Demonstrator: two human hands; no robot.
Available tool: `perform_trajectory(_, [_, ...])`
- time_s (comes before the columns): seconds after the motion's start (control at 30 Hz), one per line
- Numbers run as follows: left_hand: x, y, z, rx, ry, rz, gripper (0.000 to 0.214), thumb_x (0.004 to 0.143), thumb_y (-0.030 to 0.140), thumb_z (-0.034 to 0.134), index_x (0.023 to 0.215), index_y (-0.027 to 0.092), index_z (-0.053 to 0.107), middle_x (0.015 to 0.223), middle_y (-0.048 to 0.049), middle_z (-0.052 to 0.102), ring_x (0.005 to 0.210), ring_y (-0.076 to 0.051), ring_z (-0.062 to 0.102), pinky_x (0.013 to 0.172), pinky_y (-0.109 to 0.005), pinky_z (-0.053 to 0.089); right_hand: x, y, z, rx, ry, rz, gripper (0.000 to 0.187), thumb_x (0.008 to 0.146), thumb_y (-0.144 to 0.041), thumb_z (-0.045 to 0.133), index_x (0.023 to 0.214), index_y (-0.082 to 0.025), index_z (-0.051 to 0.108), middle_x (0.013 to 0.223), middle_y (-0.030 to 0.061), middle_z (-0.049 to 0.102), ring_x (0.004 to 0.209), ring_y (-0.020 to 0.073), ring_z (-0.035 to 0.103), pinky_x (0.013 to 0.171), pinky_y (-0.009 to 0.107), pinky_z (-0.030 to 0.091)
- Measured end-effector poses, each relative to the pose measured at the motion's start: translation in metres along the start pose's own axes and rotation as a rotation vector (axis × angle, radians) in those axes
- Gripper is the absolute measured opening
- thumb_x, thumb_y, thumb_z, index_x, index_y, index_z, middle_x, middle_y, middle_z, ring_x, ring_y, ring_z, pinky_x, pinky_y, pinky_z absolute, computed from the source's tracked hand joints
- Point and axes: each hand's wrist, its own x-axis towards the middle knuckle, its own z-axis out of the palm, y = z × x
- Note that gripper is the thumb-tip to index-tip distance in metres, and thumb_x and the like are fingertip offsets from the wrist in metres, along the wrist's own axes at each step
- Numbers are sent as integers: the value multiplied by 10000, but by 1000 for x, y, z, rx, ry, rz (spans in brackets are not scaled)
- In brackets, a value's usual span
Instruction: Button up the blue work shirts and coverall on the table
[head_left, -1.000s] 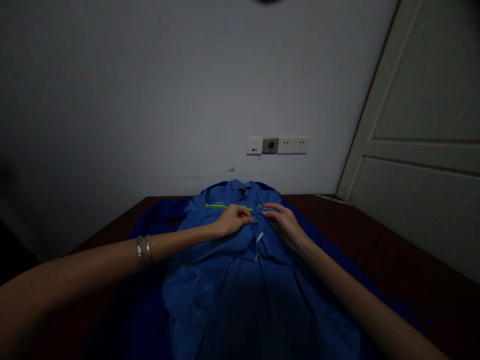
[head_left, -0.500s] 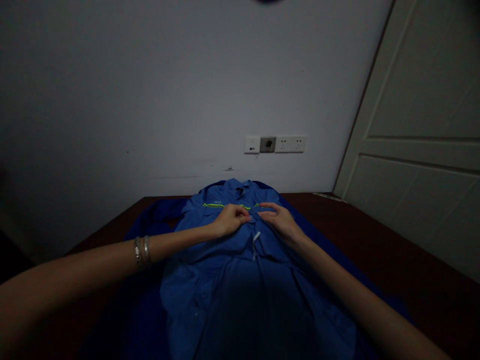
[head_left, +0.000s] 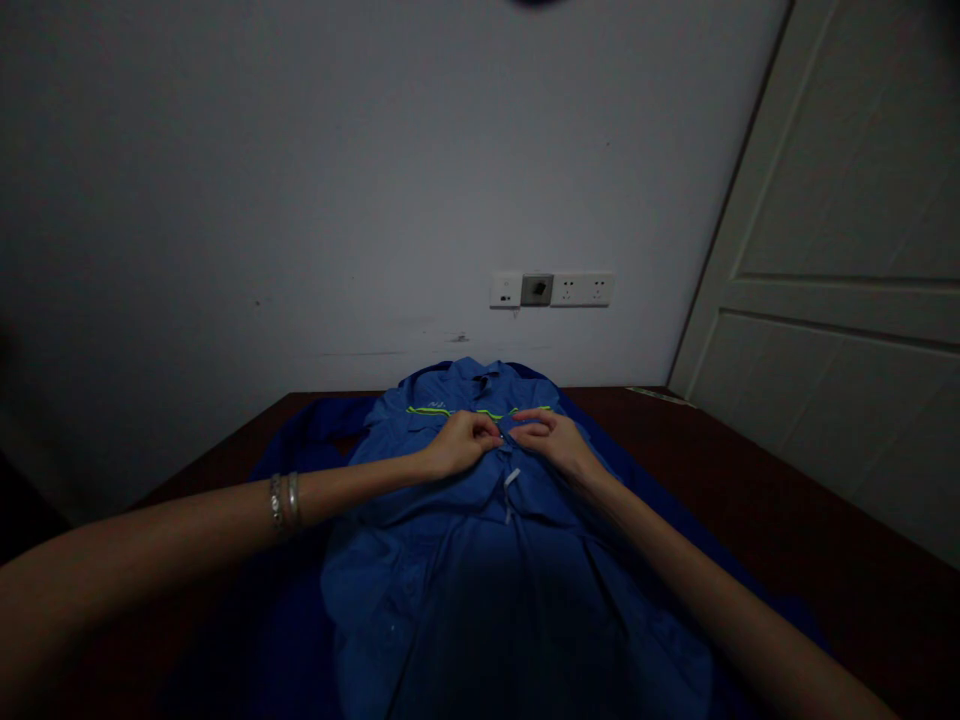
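Observation:
A blue work jacket (head_left: pixel 427 560) lies front up, collar at the far end, with darker blue sleeves and a yellow-green stripe across the chest. My left hand (head_left: pixel 461 443) pinches the front opening just below the stripe, thumb and index finger closed on the cloth by what looks like a button. Close to it on the right, my right hand (head_left: pixel 553 440) holds the other side of the opening between thumb and fingers. The fingertips nearly touch. A white strip (head_left: pixel 511 480) hangs on the jacket front just below them.
The jacket rests on a dark reddish-brown tabletop (head_left: pixel 750 480). A pale wall (head_left: pixel 375 200) with a row of sockets (head_left: pixel 581 290) stands behind it. On the right is a white panelled door (head_left: pixel 840 270). A flat narrow strip (head_left: pixel 660 396) lies at the table's far right edge.
My right hand's fingers have moved slightly left and closed in toward my left fingertips at the front opening. The jacket lies as before.

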Motion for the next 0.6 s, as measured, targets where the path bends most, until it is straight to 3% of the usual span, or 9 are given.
perform_trajectory(0.33, [-2,0,-1,19,-5,34,167,699,238,553,724,103,647,682,-31,631,664,-137,536,618,-223,390,-1,-3,0,-15,-14,0,432,453,-314,753,831,-148,625,676,57,682,638,183,628,614,286,476])
perform_trajectory(0.6, [-2,-1,-1,35,20,22,210,714,275,541,721,101,659,686,-37,645,658,-146,546,614,-230,394,-11,-9,1,20,-23,44,438,517,-335,727,897,-153,606,721,46,683,639,154,621,610,260,464])
